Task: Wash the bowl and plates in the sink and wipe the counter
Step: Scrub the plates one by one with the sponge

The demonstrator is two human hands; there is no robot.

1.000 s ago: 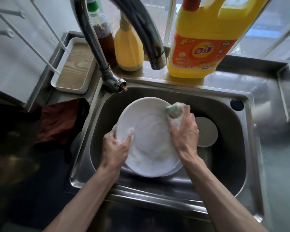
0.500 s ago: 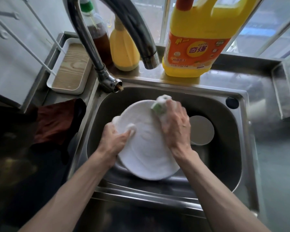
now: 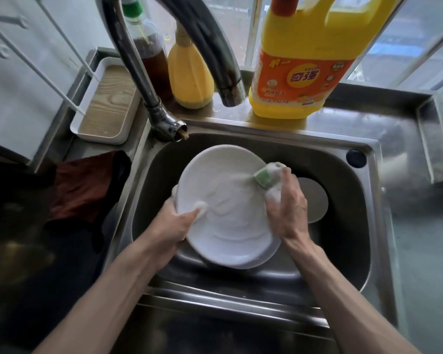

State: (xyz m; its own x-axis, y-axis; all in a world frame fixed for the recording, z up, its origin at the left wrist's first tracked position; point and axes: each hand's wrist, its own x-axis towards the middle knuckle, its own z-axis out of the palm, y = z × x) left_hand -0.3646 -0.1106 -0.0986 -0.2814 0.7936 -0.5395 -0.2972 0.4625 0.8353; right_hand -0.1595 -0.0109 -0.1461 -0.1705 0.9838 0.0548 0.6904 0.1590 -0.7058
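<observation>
Well, starting at the counter's left edge, a crumpled dark red cloth point(image 3: 82, 185) lies just beside the stainless steel sink point(image 3: 348, 264). I judge it is there for the wiping step, which is not yet begun. Inside the basin, near its left wall, the left hand point(image 3: 174, 226) grips the round white ceramic plate point(image 3: 228, 213) by its left rim, with the thumb pressed on the foamy face and the fingers curled behind, out of my sight. The plate is tilted up toward me, and the rim of a second white plate point(image 3: 270, 256) peeks out beneath its lower right edge. I judge the plate stiff, fairly heavy, breakable and slick with suds. The rim is the place to take it, with a firm pinch wrapping the edge rather than flat fingers on the wet face. At the plate's upper right rim, the right hand point(image 3: 287, 208) is closed round a soapy green-and-white sponge point(image 3: 265, 177), which touches the plate and looks soft and squashy. Just right of that hand, a grey round disc point(image 3: 316, 200) lies low in the basin; I cannot tell what it is.
</observation>
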